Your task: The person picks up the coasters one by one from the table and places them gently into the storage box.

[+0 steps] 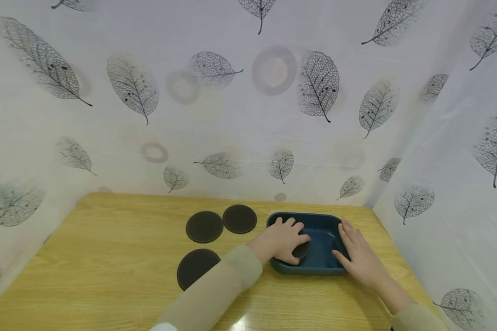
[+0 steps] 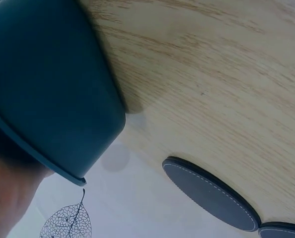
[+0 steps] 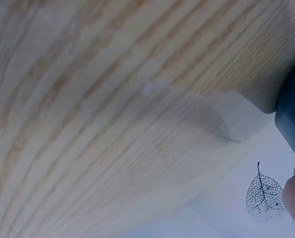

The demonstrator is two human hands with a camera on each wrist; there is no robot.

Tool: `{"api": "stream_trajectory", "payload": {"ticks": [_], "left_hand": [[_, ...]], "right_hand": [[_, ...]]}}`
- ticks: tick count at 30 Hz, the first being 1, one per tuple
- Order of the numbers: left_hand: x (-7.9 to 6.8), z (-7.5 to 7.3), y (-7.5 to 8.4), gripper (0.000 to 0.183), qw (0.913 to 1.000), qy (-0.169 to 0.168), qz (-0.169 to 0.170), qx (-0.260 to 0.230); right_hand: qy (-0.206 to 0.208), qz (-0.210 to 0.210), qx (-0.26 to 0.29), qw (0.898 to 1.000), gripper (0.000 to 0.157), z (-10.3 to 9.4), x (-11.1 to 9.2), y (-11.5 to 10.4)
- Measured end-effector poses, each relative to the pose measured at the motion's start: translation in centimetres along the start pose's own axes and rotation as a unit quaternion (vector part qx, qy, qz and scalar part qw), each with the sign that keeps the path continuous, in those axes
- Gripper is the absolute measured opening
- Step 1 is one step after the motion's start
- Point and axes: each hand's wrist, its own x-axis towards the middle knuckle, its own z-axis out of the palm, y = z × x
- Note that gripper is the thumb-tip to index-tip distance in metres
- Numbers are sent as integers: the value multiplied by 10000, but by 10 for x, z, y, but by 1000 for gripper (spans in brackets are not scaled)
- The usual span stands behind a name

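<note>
A dark blue rounded-corner tray (image 1: 320,270) stands on the right part of the wooden table. My left hand (image 1: 285,240) reaches into its left end, fingers spread and bent over a black round coaster (image 1: 301,251), gripping it by the edges; the hand hides most of that coaster. At the tray's right end my right hand (image 1: 363,261) rests on the rim with fairly straight fingers, the thumb over the inner side. In the left wrist view the tray's outer wall (image 2: 53,89) fills the upper left, with part of the left hand (image 2: 11,196) beneath it.
Two black coasters, one (image 1: 205,226) beside another (image 1: 239,219), lie left of the tray. A nearer coaster (image 1: 196,268) is partly covered by the left sleeve (image 1: 219,289). A leaf-patterned white curtain (image 1: 240,115) rises behind the wooden table (image 1: 107,257) and along its sides.
</note>
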Motion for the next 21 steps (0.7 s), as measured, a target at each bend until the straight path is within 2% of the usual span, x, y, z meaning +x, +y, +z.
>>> {"api": "stream_trajectory", "payload": {"ticks": [6, 14, 21], "left_hand": [[1, 2, -2, 63, 9998, -174, -25, 29], [-3, 5, -8, 61, 9999, -77, 30, 99], [-11, -1, -12, 61, 9998, 14, 14, 199]], "right_hand": [[37, 5, 49, 10000, 77, -3, 1, -4], [38, 46, 64, 10000, 78, -5, 1, -6], [44, 40, 54, 10000, 78, -4, 1, -5]]}}
